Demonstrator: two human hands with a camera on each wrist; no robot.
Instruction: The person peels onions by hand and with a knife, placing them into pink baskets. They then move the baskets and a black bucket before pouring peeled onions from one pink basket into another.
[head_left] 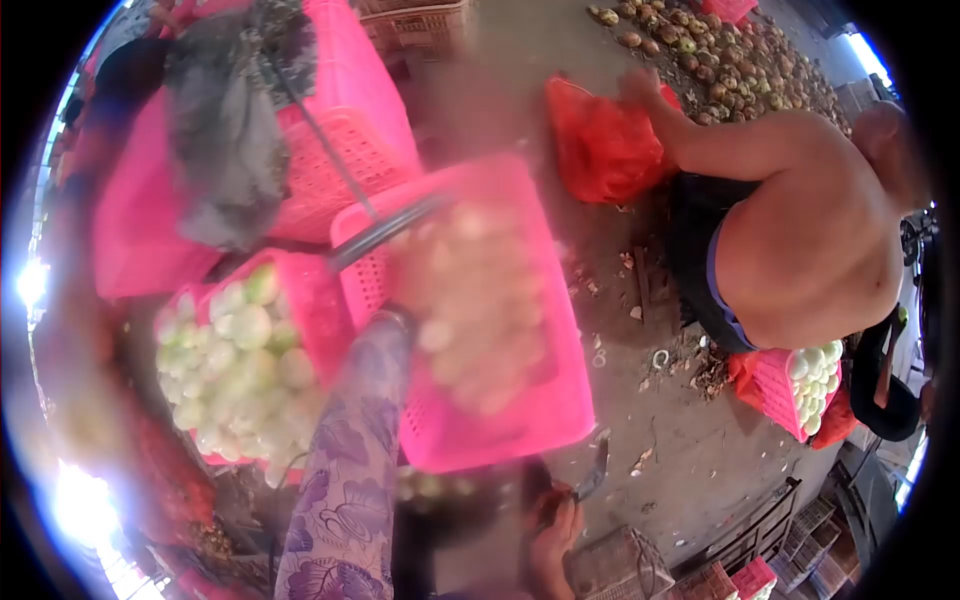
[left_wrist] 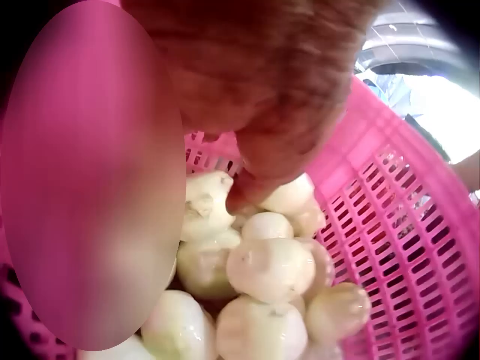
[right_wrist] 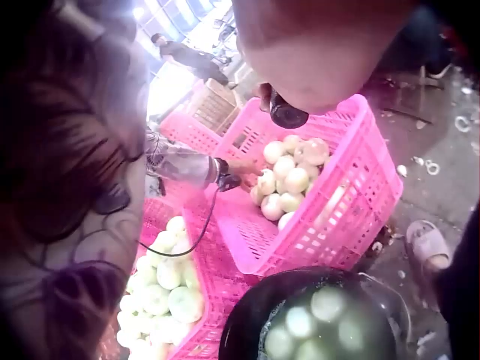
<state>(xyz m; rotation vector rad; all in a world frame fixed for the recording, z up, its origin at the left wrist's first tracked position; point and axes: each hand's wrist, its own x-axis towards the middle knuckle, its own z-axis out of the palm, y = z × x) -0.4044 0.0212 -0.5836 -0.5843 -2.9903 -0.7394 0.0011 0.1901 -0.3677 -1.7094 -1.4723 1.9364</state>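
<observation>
Peeled onions (left_wrist: pixel 270 268) lie in a pink basket (left_wrist: pixel 390 217), seen close in the left wrist view. Over them reaches my left hand (left_wrist: pixel 262 82), one fingertip against a pale onion; its other fingers are partly out of sight. In the right wrist view the same hand (right_wrist: pixel 244 172) extends to the onions (right_wrist: pixel 291 176) from the left. At the bottom of the head view my right hand (head_left: pixel 560 530) grips a knife, its curved blade (head_left: pixel 596 468) pointing up, outside the basket (head_left: pixel 575 400). A dark round handle end (right_wrist: pixel 289 111) shows below that hand (right_wrist: pixel 322 52).
A second pink basket of onions (head_left: pixel 240 340) adjoins on the left. A dark bucket (right_wrist: pixel 240 322) holds onions in liquid. To the right a person (head_left: pixel 810 230) bends by a red bag (head_left: pixel 605 145); unpeeled onions (head_left: pixel 740 70) cover the floor behind. Scraps litter the ground.
</observation>
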